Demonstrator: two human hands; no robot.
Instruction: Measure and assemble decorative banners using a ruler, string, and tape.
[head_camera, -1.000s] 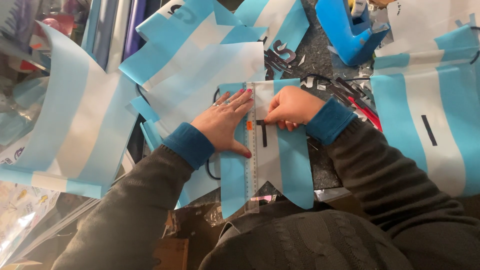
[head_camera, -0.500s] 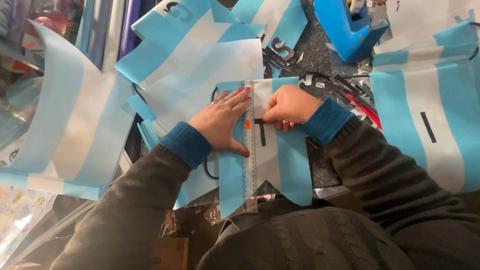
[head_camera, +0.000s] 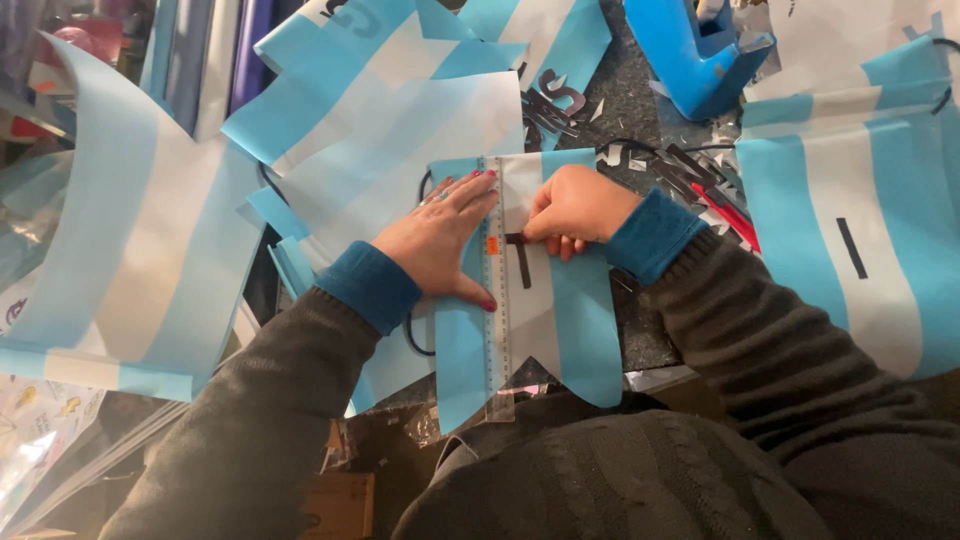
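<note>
At nine o'clock a large blue-and-white striped sheet (head_camera: 110, 260) curls over the edge of the desk (head_camera: 640, 110), and more striped sheets (head_camera: 400, 120) pile up toward eleven o'clock. In the middle lies a swallow-tailed pennant flag (head_camera: 575, 330), blue at both sides and white down the centre, its two points aimed at six o'clock. The left hand (head_camera: 440, 240) rests flat on the flag's left blue band, fingers spread and pressing down, the thumb against a clear ruler (head_camera: 495, 300) that runs lengthwise from twelve to six o'clock. Just right of the ruler, the right hand (head_camera: 575, 205) has its fingers curled together, tips pinching or pressing the top of a thin black letter strip (head_camera: 521, 262) on the white band.

The step in hand looks like aligning and sticking this black piece parallel to the ruler. The next move likely calls for keeping the ruler steady while smoothing the strip downward toward six o'clock.

At one o'clock stands a blue tape dispenser (head_camera: 690, 50), with loose black cut letters (head_camera: 560, 100) beside it. At three o'clock another striped flag (head_camera: 850, 220) already carries a black mark.
</note>
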